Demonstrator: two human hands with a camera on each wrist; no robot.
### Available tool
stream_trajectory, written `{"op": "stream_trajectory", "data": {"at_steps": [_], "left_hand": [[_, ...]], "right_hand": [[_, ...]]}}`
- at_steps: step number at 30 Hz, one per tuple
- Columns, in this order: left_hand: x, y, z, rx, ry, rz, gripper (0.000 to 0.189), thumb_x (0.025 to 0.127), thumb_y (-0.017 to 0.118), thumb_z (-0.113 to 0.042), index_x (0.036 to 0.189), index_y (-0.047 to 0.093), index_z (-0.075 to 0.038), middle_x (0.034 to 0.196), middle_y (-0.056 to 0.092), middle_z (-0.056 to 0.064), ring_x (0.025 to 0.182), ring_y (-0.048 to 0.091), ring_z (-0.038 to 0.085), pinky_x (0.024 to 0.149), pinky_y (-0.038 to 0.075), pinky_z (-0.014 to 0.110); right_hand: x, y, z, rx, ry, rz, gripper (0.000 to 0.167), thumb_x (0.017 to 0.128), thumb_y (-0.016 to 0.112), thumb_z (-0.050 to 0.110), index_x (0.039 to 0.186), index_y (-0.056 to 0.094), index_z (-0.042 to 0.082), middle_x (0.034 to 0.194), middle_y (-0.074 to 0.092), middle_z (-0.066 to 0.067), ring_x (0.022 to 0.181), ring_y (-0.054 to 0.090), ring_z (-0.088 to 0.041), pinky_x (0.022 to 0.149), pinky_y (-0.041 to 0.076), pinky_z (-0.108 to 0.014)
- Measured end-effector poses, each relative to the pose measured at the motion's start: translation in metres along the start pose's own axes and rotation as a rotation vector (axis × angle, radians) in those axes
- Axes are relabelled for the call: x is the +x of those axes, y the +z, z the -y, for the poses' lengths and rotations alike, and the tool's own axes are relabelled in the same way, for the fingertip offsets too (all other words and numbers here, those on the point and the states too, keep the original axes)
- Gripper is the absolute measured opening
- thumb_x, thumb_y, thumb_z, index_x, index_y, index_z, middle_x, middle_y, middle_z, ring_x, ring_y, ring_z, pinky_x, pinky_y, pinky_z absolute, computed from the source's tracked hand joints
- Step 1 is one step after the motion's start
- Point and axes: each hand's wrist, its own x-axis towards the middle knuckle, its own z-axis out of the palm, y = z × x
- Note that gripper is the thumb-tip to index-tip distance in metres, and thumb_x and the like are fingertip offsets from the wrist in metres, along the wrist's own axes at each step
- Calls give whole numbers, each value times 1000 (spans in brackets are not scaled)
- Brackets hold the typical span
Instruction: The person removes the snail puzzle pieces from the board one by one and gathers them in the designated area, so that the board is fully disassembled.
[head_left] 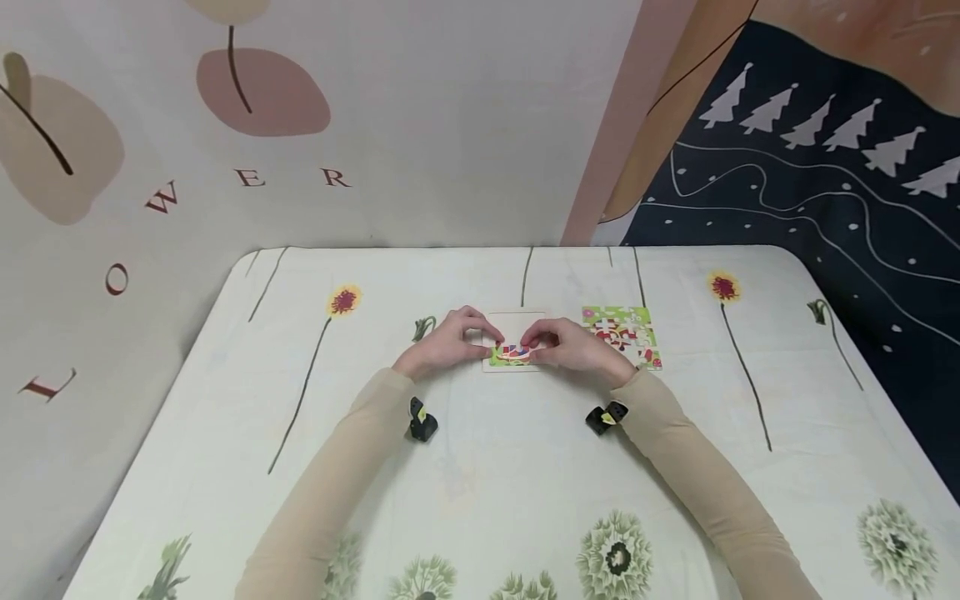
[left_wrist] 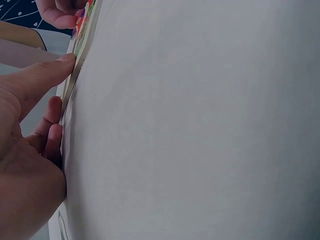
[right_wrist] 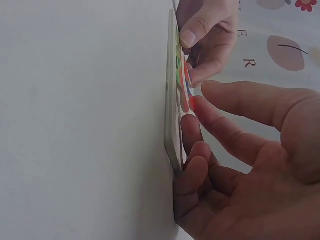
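Note:
A thin puzzle board (head_left: 517, 317) lies flat on the table in the head view, with joined picture pieces (head_left: 512, 354) along its near part. My left hand (head_left: 454, 342) is at its left side, thumb and index fingertip resting on the board and pieces. From the right, my right hand (head_left: 576, 346) reaches over the board. In the right wrist view its thumb and index finger meet at a colourful puzzle piece (right_wrist: 187, 95), slightly raised from the board; the other fingers curl by the board's edge. The fingers partly hide the pieces.
Right of the board lie a green picture puzzle sheet (head_left: 600, 315) and red-and-white loose pieces (head_left: 617, 335), partly behind the right hand. A white cloth with printed flowers covers the table (head_left: 495, 467). Behind it hangs a printed curtain (head_left: 450, 125).

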Motion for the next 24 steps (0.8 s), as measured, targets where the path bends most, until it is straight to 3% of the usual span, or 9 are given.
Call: {"op": "stream_trajectory", "data": {"at_steps": [8,13,24], "left_hand": [[0,-1,1,-4,-2,3,28,89,71,-13,116,73,-10,132,50,16,130,37,34,113,25,55],[0,-1,1,-7,-2,10,28,88,71,-14,116,73,-11,133,49,16,131,37,35,114,25,56],[0,-1,2,1,10,8,28,88,70,-12,116,72,-9,131,51,16,130,38,35,113,25,56]], "right_hand": [[3,2,1,75,-14,-5,20,88,67,4,107,63,1,102,63,-15,86,52,-20,76,42,-29],[5,3,1,115,21,1,18,88,65,2,106,61,1,99,61,-13,81,52,-18,68,43,-27],[5,6,2,148,30,-56,15,87,62,-3,102,64,-1,93,63,-12,75,52,-15,60,40,-22]]}}
